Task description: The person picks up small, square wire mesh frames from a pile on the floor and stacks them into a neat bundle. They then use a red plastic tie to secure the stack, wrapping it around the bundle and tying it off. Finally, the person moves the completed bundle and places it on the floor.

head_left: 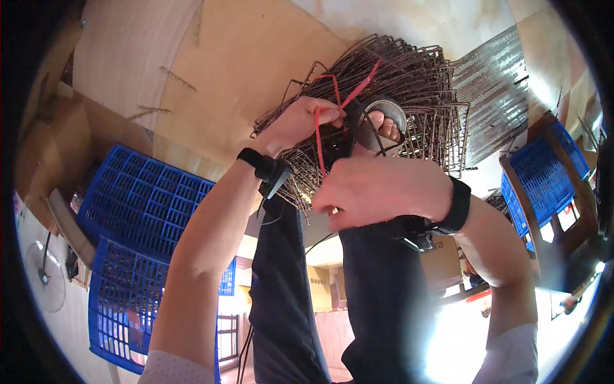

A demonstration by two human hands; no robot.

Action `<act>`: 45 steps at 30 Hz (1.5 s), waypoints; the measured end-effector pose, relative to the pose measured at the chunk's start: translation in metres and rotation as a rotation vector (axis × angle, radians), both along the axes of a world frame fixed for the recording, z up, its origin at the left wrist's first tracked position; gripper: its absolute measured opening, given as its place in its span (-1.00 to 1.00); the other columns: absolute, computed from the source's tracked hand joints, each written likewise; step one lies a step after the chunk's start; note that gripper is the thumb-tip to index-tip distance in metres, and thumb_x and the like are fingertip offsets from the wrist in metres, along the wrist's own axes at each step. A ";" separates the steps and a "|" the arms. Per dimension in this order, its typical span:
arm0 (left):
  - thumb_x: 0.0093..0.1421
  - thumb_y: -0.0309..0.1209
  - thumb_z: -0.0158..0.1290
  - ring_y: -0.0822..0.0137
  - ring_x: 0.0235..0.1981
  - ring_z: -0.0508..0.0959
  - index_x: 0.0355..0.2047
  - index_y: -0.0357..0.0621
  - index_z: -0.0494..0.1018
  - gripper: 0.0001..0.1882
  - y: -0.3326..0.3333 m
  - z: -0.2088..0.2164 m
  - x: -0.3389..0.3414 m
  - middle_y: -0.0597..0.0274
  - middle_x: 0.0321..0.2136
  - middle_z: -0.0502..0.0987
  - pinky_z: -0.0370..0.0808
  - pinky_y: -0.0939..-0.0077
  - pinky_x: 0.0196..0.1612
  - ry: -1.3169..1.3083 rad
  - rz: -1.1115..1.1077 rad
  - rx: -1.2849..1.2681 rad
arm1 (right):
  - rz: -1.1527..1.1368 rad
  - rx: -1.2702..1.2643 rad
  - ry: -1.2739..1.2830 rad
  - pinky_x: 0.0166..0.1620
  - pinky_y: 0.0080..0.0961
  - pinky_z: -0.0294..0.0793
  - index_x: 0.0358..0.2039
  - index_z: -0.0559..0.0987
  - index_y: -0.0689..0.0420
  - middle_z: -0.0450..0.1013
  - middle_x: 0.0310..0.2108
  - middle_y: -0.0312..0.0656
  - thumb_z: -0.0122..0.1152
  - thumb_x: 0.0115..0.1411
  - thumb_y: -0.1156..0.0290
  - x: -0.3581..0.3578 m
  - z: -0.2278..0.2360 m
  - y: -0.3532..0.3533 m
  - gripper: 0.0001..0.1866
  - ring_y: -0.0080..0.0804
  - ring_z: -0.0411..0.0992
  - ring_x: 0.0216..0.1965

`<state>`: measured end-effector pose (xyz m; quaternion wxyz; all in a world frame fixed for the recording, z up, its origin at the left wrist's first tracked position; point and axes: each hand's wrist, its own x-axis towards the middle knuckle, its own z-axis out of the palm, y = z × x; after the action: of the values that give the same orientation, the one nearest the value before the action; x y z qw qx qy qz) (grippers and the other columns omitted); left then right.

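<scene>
A thick stack of dark bent-wire pieces point(409, 70) lies on the floor ahead of me. A red plastic strap point(362, 85) runs across it, with one loose end sticking up. Fingers of my left hand point(300, 125) pinch the strap over the near left side of the stack. Nearer to me, my right hand point(387, 192) is closed; a taut length of the strap runs down into its fingers, whose tips are mostly hidden. Between the hands, a foot in a sandal point(391, 116) rests on the wires, bare toes showing.
Blue plastic crates point(144, 198) stand at the left, and another blue crate point(547, 173) at the right. Loose wire strips point(178, 79) lie on the tan floor sheet point(236, 57). A ridged grey sheet point(495, 96) is right of the stack. Cardboard boxes point(441, 262) stand behind my legs.
</scene>
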<state>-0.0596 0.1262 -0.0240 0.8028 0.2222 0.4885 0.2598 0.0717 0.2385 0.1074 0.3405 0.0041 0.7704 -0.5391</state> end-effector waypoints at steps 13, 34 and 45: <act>0.20 -0.43 0.10 0.45 -0.19 0.53 -0.13 -0.31 0.54 -0.73 -0.010 0.002 0.004 0.21 -0.27 0.60 0.43 0.51 -0.04 -0.185 0.221 -0.319 | 0.104 0.623 0.250 -0.24 -0.36 0.37 -0.60 0.62 -0.03 0.48 -0.54 -0.35 0.18 -0.01 0.28 0.016 -0.083 0.016 -0.88 -0.33 0.38 -0.24; 0.02 -0.59 0.08 -0.04 -0.41 0.53 -0.28 -0.17 0.40 -0.78 -0.018 0.007 0.054 0.03 -0.36 0.45 0.51 0.18 -0.37 0.969 -0.092 0.610 | -0.145 0.101 -0.286 -0.30 -0.34 0.44 -0.26 0.65 0.08 0.55 -0.44 -0.05 0.11 -0.06 0.49 0.009 -0.139 0.052 -0.69 -0.21 0.51 -0.42; 0.04 -0.56 0.08 -0.01 -0.48 0.51 -0.38 -0.18 0.33 -0.84 -0.022 0.003 0.057 0.06 -0.44 0.39 0.49 0.20 -0.47 1.040 0.071 0.643 | -0.020 -0.085 -0.467 -0.62 -0.46 0.22 -0.29 0.67 0.06 0.40 -0.67 -0.33 0.18 -0.04 0.45 -0.009 -0.141 0.055 -0.75 -0.51 0.30 -0.66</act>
<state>-0.0029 0.1044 -0.0213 0.3430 0.5346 0.7205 0.2783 0.0629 0.2933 -0.0334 0.5041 0.1220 0.6472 -0.5587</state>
